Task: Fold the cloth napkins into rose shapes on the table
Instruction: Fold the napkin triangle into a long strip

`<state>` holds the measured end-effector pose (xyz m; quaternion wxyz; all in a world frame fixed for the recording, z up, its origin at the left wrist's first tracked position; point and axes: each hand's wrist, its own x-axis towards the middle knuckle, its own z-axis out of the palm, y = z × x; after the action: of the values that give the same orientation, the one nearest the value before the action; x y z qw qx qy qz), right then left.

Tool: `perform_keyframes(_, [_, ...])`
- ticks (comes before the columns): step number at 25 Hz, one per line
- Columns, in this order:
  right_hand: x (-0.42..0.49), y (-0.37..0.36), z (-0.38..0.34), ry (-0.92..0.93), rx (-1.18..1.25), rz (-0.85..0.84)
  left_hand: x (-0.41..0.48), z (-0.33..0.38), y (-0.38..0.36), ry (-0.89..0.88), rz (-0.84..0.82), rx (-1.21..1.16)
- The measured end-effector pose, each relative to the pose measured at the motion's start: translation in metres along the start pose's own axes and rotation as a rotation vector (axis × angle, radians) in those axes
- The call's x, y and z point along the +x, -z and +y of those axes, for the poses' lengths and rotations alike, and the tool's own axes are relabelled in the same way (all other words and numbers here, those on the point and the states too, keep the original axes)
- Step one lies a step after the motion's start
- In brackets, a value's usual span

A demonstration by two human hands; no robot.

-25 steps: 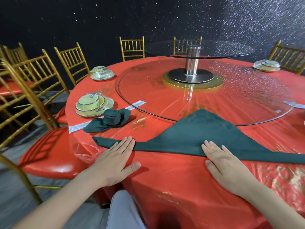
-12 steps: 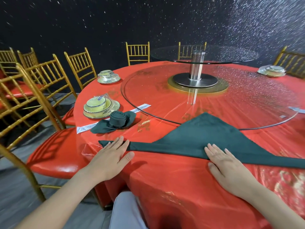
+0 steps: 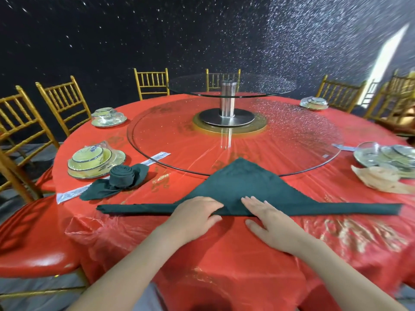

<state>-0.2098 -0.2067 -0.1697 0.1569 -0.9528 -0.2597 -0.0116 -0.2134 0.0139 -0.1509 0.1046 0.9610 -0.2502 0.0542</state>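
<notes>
From my remote station I saw the dark green cloth napkin point(image 3: 242, 182) lying on the round table with the red plastic-covered cloth point(image 3: 224, 254), on the near side of the large clear glass turntable point(image 3: 292, 140). Its triangular tip overlapped the turntable's near rim, and its near edge was rolled into a long narrow band running left and right. Both hands rested on the middle of that band. The left hand point(image 3: 195, 215) lay over it with fingers pressed together and the thumb against the band's near edge; motion blur kept me from telling whether it pinched the cloth. The right hand point(image 3: 267, 223) lay flat, fingers straight and close together on the napkin, thumb spread out onto the red cloth. The two hands were just beside each other, not touching. Near the turntable's near-left rim sat a finished dark green napkin rolled into a rose shape point(image 3: 122, 176), touching a plastic-wrapped stack of yellow-green bowls on a plate point(image 3: 94, 160). At the turntable's near-right rim lay a crumpled peach-coloured cloth point(image 3: 377, 178)
</notes>
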Motion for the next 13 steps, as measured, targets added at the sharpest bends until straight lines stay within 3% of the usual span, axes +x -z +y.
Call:
perform_keyframes(7, [-0.015, 0.027, 0.035, -0.179, -0.161, 0.164, 0.012, -0.003, -0.003, 0.01, 0.041, 0.031])
perform_keyframes(13, [-0.035, 0.027, 0.033, -0.098, -0.14, 0.158, -0.006, 0.001, -0.001, -0.02, -0.035, 0.052])
